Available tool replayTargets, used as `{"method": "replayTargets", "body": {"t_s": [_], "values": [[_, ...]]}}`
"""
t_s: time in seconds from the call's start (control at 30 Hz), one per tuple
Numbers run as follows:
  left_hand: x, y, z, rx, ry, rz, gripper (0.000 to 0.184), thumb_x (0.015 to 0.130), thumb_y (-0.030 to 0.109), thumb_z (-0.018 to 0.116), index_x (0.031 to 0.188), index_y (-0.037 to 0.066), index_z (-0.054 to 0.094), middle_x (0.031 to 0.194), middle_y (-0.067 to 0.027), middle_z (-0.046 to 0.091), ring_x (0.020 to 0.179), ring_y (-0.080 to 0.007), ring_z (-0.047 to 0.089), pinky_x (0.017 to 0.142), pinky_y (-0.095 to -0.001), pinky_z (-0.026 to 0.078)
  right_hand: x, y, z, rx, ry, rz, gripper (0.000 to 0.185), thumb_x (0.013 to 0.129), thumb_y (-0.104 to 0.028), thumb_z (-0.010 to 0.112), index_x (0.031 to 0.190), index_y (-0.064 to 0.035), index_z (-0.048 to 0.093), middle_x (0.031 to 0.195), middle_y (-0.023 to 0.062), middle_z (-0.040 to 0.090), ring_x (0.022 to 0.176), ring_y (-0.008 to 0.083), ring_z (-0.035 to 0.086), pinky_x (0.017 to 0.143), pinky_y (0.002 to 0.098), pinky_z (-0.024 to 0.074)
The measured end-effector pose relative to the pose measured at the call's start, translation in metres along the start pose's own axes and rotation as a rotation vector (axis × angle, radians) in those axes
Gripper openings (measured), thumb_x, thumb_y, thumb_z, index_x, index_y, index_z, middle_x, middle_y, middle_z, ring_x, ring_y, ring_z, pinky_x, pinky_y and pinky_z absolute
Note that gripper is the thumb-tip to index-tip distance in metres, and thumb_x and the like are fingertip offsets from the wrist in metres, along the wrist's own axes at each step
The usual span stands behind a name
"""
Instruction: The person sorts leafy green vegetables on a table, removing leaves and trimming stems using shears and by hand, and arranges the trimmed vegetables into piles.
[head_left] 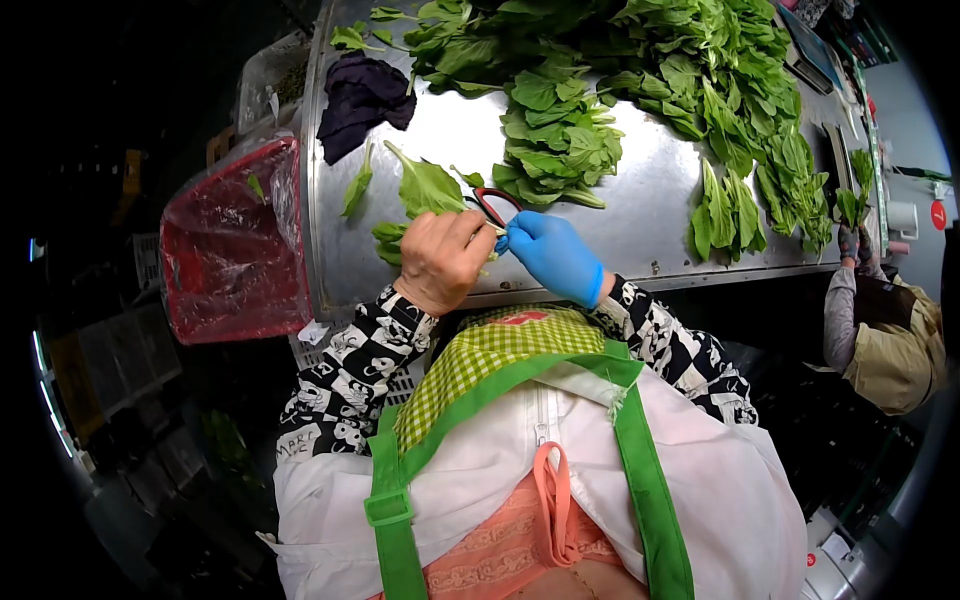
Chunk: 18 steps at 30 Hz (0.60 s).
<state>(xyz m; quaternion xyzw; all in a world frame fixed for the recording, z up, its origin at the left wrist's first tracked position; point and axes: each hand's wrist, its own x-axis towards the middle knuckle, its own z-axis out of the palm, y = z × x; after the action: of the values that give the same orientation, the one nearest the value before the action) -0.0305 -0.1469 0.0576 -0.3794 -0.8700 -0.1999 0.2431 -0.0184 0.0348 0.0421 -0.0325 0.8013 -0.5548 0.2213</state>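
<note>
Pinching a pale stem (496,229) between them, bare left fingers (458,232), gloved right fingers (527,229)

My curled, bare left hand (440,258) hides most of the thin pale stem (497,229) in its fingers. Whatever the red-and-black looped handle (484,191) joins is lost behind my blue-gloved right hand (553,255). The big heap of leafy greens (700,60) is cut off along the top edge; at far right, a beige-clad co-worker's hands (858,247) are too small to read.
</note>
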Motion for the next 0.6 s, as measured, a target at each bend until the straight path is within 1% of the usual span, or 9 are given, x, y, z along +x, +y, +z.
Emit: {"method": "replayTargets", "body": {"t_s": [0.07,0.17,0.27,0.33,0.4,0.47,0.5,0.53,0.6], "values": [[0.0,-0.004,-0.004,0.017,-0.008,-0.021,0.011,0.067,0.01,0.061,0.077,0.008,0.06,0.081,-0.003,0.059,0.062,-0.0163,0.057,0.051,-0.0298,0.037,0.007,0.002,0.002,0.026,0.015,-0.015,0.023,0.087,-0.017,0.047,0.09,-0.0006,0.063,0.07,0.0046,0.059,0.063,0.0102,0.052,0.055,0.025,0.0421],[-0.006,-0.015,-0.008,0.061,-0.049,-0.119,0.012,0.067,0.007,0.063,0.078,0.009,0.061,0.08,-0.0043,0.061,0.063,-0.0184,0.058,0.053,-0.0312,0.039,0.015,0.007,0.007,0.285,-0.018,0.136,0.02,0.086,-0.016,0.054,0.097,-0.0021,0.063,0.074,0.005,0.061,0.068,0.0108,0.055,0.06,0.0257,0.0457],[-0.006,-0.025,-0.014,0.026,-0.084,-0.243,0.013,0.069,0.004,0.067,0.08,0.008,0.061,0.077,-0.0059,0.062,0.064,-0.0228,0.059,0.055,-0.0336,0.042,0.018,0.024,0.02,0.158,-0.074,-0.032,0.032,0.081,-0.011,0.064,0.111,-0.0035,0.059,0.089,0.0075,0.062,0.074,0.0122,0.058,0.066,0.0258,0.0489],[-0.001,-0.025,-0.024,-0.221,-0.135,-0.356,0.014,0.069,0.002,0.068,0.08,0.006,0.06,0.077,-0.0069,0.062,0.065,-0.0253,0.059,0.056,-0.0347,0.044,0.016,0.007,0.018,0.147,0.098,-0.235,0.052,0.075,-0.011,0.071,0.122,-0.0026,0.052,0.096,0.0129,0.061,0.075,0.019,0.059,0.068,0.0284,0.0497],[0.001,-0.019,-0.028,-0.291,-0.139,-0.386,0.017,0.069,0.0,0.07,0.081,0.003,0.06,0.075,-0.0085,0.061,0.064,-0.0251,0.059,0.056,-0.0332,0.044,0.018,-0.002,0.012,0.105,0.124,-0.328,0.057,0.076,-0.009,0.07,0.128,-0.006,0.048,0.099,0.0135,0.061,0.074,0.0202,0.059,0.068,0.0283,0.0499],[0.005,-0.01,-0.032,-0.555,-0.12,-0.43,0.016,0.07,-0.001,0.071,0.081,0.002,0.059,0.073,-0.0094,0.06,0.062,-0.0226,0.058,0.055,-0.0307,0.043,0.023,0.001,0.01,0.04,0.003,-0.476,0.052,0.076,-0.009,0.07,0.125,-0.0072,0.052,0.098,0.013,0.061,0.074,0.0209,0.06,0.068,0.0294,0.0499],[0.006,-0.007,-0.032,-0.595,-0.096,-0.401,0.016,0.071,-0.002,0.071,0.081,0.001,0.059,0.071,-0.0101,0.059,0.061,-0.021,0.056,0.054,-0.0295,0.042,0.023,0.003,0.013,0.036,-0.017,-0.527,0.04,0.078,-0.011,0.068,0.117,-0.0079,0.058,0.092,0.0124,0.063,0.071,0.0212,0.06,0.066,0.03,0.0495],[0.005,-0.008,-0.034,-0.59,-0.096,-0.403,0.016,0.071,-0.002,0.071,0.081,0.001,0.059,0.071,-0.0101,0.059,0.061,-0.021,0.056,0.054,-0.0295,0.042,0.022,0.003,0.015,0.039,-0.019,-0.531,0.04,0.078,-0.011,0.068,0.117,-0.0079,0.058,0.092,0.0124,0.063,0.071,0.0212,0.06,0.066,0.03,0.0495],[0.002,-0.01,-0.037,-0.585,-0.149,-0.403,0.016,0.07,-0.001,0.071,0.082,0.002,0.06,0.073,-0.0096,0.059,0.061,-0.0213,0.057,0.055,-0.0291,0.043,0.021,0.005,0.019,0.012,-0.186,-0.438,0.019,0.083,-0.012,0.063,0.102,-0.0069,0.063,0.079,0.01,0.058,0.068,0.0213,0.056,0.064,0.0307,0.0467]]}}
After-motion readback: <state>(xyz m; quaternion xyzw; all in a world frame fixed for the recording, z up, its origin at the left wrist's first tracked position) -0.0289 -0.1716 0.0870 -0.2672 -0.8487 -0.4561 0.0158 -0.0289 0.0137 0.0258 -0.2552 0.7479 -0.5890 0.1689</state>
